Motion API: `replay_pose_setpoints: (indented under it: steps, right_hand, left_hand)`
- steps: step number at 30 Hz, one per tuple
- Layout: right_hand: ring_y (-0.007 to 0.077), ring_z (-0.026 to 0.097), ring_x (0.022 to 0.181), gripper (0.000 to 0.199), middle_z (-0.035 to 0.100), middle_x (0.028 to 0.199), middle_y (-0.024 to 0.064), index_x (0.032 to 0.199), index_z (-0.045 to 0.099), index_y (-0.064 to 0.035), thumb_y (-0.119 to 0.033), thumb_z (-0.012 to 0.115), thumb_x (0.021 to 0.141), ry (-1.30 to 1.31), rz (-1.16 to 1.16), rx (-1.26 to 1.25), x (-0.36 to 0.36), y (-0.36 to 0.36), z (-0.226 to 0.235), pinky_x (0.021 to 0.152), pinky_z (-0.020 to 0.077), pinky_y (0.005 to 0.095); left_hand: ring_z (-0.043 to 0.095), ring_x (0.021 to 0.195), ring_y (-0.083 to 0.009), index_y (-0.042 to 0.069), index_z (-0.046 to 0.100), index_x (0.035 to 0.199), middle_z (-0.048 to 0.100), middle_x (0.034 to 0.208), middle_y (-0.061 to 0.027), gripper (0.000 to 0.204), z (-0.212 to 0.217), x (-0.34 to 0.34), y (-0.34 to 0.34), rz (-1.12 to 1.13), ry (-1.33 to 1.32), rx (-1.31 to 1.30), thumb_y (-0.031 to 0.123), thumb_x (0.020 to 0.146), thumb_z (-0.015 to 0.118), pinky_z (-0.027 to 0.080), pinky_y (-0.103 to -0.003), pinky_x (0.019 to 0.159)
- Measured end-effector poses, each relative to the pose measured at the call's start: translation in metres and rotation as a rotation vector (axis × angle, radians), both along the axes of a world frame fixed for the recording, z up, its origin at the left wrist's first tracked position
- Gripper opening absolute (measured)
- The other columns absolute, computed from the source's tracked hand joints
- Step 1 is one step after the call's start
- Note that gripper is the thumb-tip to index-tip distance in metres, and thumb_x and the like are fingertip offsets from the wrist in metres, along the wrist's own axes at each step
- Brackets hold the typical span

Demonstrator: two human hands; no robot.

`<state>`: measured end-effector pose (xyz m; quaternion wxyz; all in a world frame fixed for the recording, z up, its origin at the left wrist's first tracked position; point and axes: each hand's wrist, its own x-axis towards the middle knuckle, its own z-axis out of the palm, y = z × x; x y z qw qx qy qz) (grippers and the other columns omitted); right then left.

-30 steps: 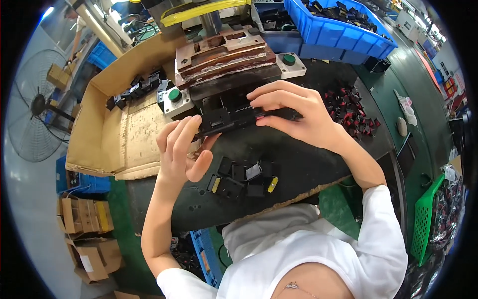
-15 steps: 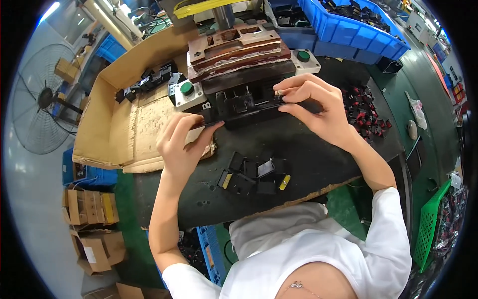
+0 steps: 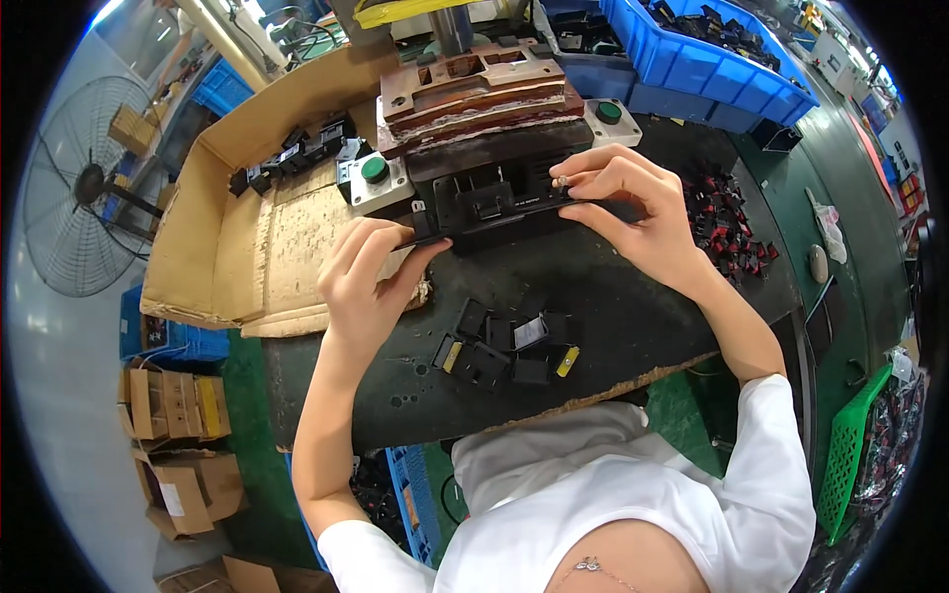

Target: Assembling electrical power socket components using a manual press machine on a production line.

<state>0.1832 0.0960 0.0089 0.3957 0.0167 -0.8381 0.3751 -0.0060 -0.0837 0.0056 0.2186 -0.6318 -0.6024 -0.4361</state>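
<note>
- Black strip [image 3: 494, 219] sits at the press [image 3: 484, 119] mouth, held level at both ends.
- Left hand [image 3: 368, 282] fingers pinch its left end; right hand [image 3: 633, 212] fingers pinch the right.
- Risk: fingers close to the die, pinch hazard if a green button [image 3: 375, 170] gets bumped.
- Loose black parts [image 3: 504, 346] on the tabletop [image 3: 613, 326] could get knocked off.

Bare mat [image 3: 633, 326] lies open between my wrists. Loose black parts [image 3: 504, 346] crowd its near side; the press [image 3: 474, 109] walls the far side.

Bright even overhead workshop light, soft shadows; centre sharp; strong fisheye bending, black vignette at rim.
</note>
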Motion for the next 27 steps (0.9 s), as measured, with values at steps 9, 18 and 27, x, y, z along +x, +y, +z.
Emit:
replay_pose_setpoints:
  steps: [9,18,27]
  right_hand:
    - [0.0185,0.061,0.087,0.014,0.061,0.099,0.0139,0.077,0.055,0.0009,0.007,0.066,0.071,-0.018,-0.012,-0.021,0.005,0.001,0.004,0.071,0.0505,0.0253]
    - [0.0009,0.053,0.059,0.011,0.056,0.069,-0.0019,0.079,0.055,-0.0042,-0.011,0.054,0.087,-0.393,0.114,-0.708,0.006,-0.003,0.014,0.047,0.041,0.0151]
    - [0.0026,0.054,0.053,0.006,0.056,0.071,0.0005,0.081,0.052,-0.0047,-0.005,0.051,0.087,-0.329,0.297,-1.427,0.002,0.006,0.001,0.041,0.0408,0.0129]
  left_hand:
    - [0.048,0.055,-0.0214,0.001,0.051,0.07,0.052,0.064,-0.0083,0.029,-0.004,0.008,0.0,0.022,0.008,-0.028,0.003,0.061,0.078,0.04,-0.03,0.05]
    - [0.055,0.062,-0.0078,0.002,0.05,0.1,0.059,0.075,-0.0028,0.023,0.02,0.016,-0.007,-0.382,-1.244,-0.35,0.011,0.082,0.062,0.044,-0.02,0.055]
    - [0.058,0.075,-0.0122,-0.001,0.036,0.12,0.06,0.091,-0.0084,0.045,0.013,0.013,-0.008,-0.559,-1.495,-0.271,0.033,0.093,0.045,0.048,-0.026,0.067]
